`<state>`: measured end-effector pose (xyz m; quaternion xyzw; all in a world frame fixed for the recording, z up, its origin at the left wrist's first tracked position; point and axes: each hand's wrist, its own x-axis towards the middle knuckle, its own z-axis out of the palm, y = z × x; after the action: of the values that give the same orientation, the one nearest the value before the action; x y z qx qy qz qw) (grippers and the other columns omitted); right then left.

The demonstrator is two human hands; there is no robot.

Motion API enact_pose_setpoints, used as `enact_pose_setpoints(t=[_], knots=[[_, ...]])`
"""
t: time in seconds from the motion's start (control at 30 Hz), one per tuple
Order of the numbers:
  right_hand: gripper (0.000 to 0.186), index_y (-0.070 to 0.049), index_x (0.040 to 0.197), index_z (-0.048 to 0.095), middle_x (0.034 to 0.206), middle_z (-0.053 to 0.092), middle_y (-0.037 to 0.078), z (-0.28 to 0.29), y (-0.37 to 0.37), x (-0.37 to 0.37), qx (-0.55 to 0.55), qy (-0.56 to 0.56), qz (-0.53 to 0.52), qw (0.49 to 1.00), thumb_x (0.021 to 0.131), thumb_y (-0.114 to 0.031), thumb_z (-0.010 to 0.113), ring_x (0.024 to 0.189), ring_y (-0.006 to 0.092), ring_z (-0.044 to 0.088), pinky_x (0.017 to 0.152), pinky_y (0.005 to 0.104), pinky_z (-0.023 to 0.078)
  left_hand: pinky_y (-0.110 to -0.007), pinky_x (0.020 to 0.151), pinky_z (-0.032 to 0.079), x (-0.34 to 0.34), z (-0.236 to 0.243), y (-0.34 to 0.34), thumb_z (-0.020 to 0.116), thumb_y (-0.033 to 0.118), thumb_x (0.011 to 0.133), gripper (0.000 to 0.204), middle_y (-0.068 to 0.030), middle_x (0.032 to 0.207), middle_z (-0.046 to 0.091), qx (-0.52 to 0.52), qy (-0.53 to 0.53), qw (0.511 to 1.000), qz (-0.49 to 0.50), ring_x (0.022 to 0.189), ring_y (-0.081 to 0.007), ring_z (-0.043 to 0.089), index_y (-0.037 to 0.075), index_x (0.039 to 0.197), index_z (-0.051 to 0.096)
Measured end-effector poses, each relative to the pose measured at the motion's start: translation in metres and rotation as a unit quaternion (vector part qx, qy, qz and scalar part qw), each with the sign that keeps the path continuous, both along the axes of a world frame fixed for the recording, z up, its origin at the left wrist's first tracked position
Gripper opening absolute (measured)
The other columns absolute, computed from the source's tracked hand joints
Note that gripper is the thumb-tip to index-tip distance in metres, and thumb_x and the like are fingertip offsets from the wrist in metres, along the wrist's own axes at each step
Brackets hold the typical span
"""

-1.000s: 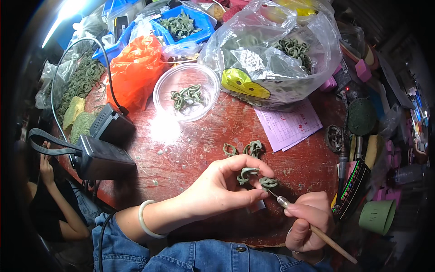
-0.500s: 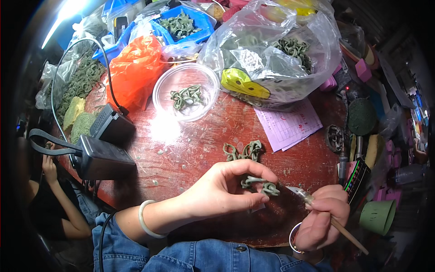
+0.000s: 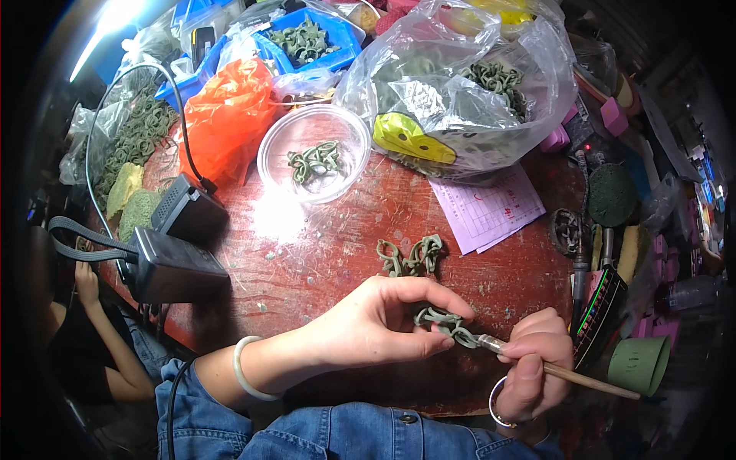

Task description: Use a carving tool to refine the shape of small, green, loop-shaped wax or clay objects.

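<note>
While the left hand (image 3: 383, 323) pinches a green looped piece (image 3: 454, 328) above the scuffed red tabletop (image 3: 345, 222), the right hand (image 3: 537, 369) grips a wooden-handled tool (image 3: 590, 381), its tip at the piece. A lamp (image 3: 116, 14) glares upper left.

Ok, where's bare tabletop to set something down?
Widest: red tabletop between the strapped black box, round clear tub and left hand. Smaller: between pink papers and right hand. Crowded: far side, with clear bag and blue bin; right side, with green cup.
</note>
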<state>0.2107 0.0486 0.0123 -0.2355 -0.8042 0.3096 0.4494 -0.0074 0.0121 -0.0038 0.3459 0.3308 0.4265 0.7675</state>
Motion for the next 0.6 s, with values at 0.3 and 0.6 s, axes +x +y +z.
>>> enact_pose_setpoints(t=[0.3, 0.6], knots=[[0.014, -0.002, 0.099, 0.054, 0.078, 0.054, 0.009, -0.0012, -0.0033, -0.0021, 0.022, -0.021, -0.007, 1.0, 0.094, -0.015, 0.055, 0.062, 0.0211, 0.053, 0.057, 0.0318, 0.045, -0.021, 0.084, 0.049, -0.001, -0.0022, 0.0008, 0.064, -0.001, 0.088, 0.03, -0.0018, 0.105, 0.065, 0.044, 0.022, 0.999, 0.002, 0.095, -0.0051, 0.059, 0.001, 0.117, 0.062], [0.015, -0.002, 0.099, 0.054, 0.08, 0.055, 0.009, -0.0023, -0.0033, -0.0025, 0.04, -0.007, -0.003, 0.999, 0.095, -0.016, 0.056, 0.063, 0.02, 0.053, 0.057, 0.0311, 0.045, -0.022, 0.087, 0.049, -0.0023, -0.0023, 0.0022, 0.063, -0.001, 0.088, 0.03, -0.0032, 0.107, 0.065, 0.037, 0.003, 0.999, -0.009, 0.098, -0.0063, 0.059, 0.001, 0.118, 0.061]])
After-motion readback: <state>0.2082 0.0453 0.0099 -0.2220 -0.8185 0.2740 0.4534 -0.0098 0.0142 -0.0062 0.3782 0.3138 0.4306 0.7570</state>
